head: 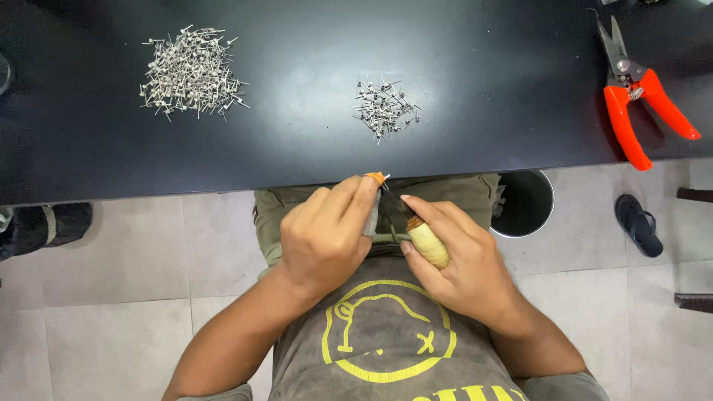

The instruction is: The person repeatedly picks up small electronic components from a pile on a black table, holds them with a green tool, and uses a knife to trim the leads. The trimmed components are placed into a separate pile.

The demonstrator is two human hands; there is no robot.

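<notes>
My left hand (327,234) is closed around a small grey piece with an orange tip (376,178), held just below the black table's front edge. My right hand (464,256) grips a knife by its pale wooden handle (428,243); the dark blade (396,202) points up-left and meets the piece in my left hand. Both hands hover over my lap, close together. What the grey piece is cannot be told.
The black table (297,148) carries a large heap of small metal pins (189,72) at the left and a smaller heap (384,106) in the middle. Orange-handled pruning shears (637,96) lie at the right. A round bin (524,202) and a sandal (639,224) are on the tiled floor.
</notes>
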